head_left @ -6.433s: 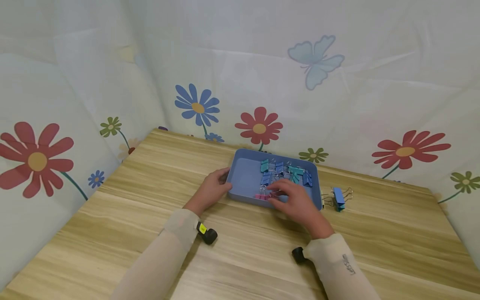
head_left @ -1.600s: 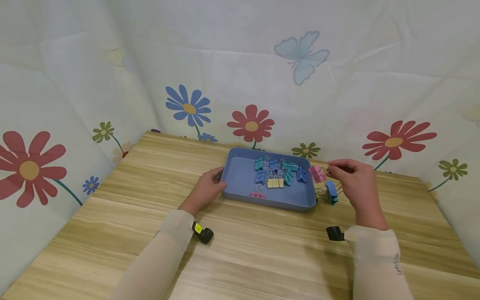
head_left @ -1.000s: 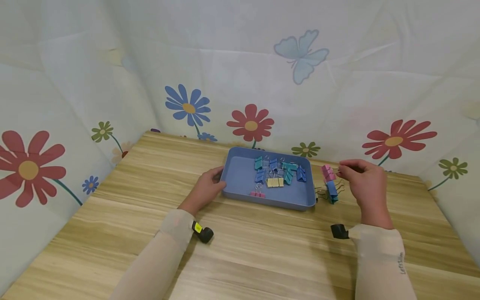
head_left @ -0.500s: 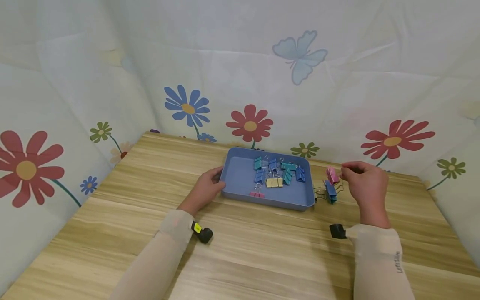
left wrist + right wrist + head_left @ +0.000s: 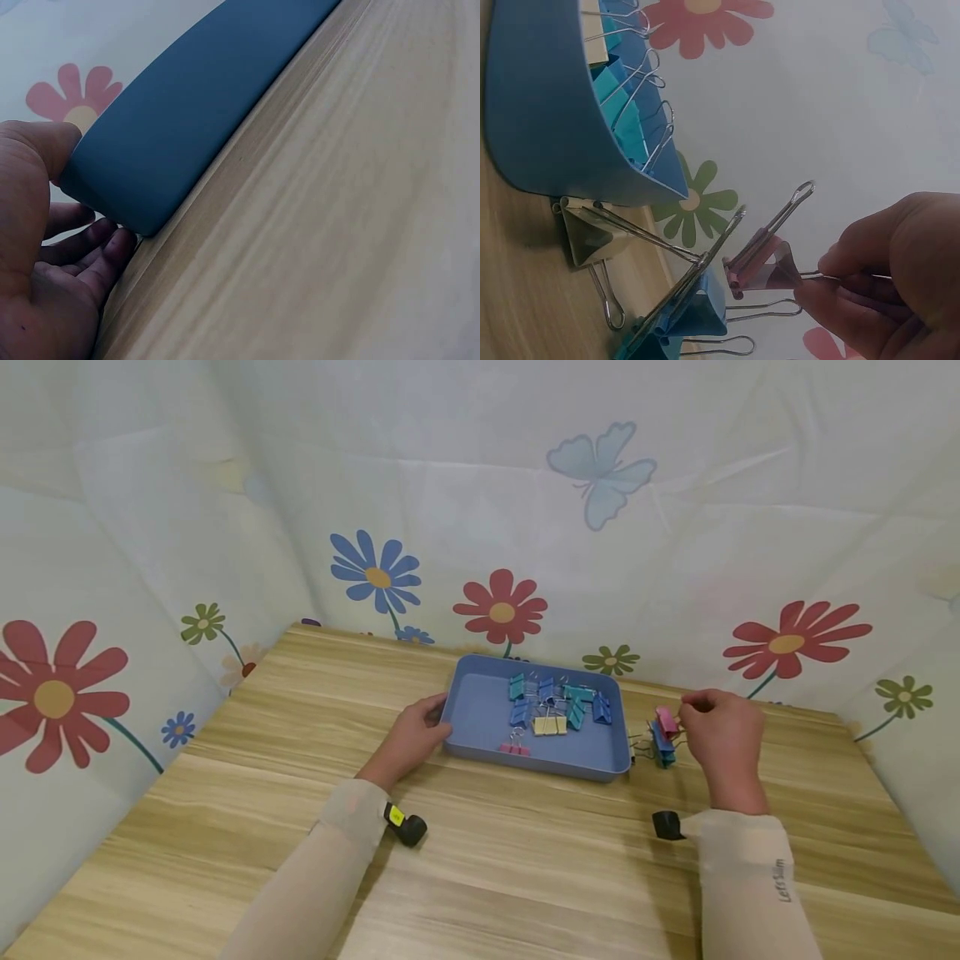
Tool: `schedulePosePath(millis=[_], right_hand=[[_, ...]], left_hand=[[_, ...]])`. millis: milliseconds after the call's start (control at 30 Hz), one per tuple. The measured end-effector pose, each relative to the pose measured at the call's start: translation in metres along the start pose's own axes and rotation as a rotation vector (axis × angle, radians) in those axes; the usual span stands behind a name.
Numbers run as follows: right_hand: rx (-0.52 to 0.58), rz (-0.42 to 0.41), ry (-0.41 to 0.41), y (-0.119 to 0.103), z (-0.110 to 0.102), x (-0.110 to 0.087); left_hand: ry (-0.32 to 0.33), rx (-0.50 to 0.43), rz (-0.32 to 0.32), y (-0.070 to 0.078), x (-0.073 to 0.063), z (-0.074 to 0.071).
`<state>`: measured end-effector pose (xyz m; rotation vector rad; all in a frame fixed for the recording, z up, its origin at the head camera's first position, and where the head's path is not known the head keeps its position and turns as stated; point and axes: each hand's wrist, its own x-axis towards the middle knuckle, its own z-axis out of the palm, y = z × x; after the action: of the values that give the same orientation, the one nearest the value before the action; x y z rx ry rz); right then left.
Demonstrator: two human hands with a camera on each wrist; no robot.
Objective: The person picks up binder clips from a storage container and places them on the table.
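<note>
A pink clip [image 5: 667, 723] is pinched by one wire handle in the grip of the right hand [image 5: 726, 739], between thumb and fingertips. It is held at a tilt above a blue clip [image 5: 661, 742], to the right of the tray [image 5: 476, 702]; whether the two touch cannot be told. Beneath the blue clip a teal clip [image 5: 665, 761] is seen, and between these and the tray's right wall a yellow clip [image 5: 592, 232] is set on the worktop [image 5: 480, 860].

The tray is held at its near left corner by the left hand [image 5: 408, 739], with thumb and fingers set about the wall. In its right part, three teal clips [image 5: 576, 715] and three blue clips [image 5: 602, 708] are grouped; nearer the front wall, a large yellow clip [image 5: 551, 726] and a second pink clip [image 5: 515, 749] are placed. A small black camera [image 5: 407, 827] is worn at each wrist. The worktop is backed by a white curtain [image 5: 450, 485] printed with flowers and a butterfly.
</note>
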<state>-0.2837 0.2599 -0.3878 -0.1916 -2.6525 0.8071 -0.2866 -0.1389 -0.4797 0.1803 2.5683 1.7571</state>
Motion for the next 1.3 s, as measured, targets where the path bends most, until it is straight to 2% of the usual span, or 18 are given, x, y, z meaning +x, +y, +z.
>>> schedulePosePath(millis=[133, 467, 1033, 1300], right_hand=[[-0.028, -0.044, 0.018, -0.0012, 0.0023, -0.0002], [-0.065, -0.095, 0.023, -0.0052, 0.0028, -0.0035], [-0.104, -0.154, 0.006, -0.007, 0.0017, -0.0048], [-0.103, -0.153, -0.005, -0.009, 0.0002, -0.0061]], left_hand=[[-0.001, 0.001, 0.0, 0.0017, -0.0008, -0.0003], [-0.005, -0.015, 0.006, 0.0014, -0.0007, 0.0006], [-0.009, -0.029, -0.011, 0.0066, -0.0035, -0.0003], [-0.004, -0.02, -0.003, 0.009, -0.0035, 0.0]])
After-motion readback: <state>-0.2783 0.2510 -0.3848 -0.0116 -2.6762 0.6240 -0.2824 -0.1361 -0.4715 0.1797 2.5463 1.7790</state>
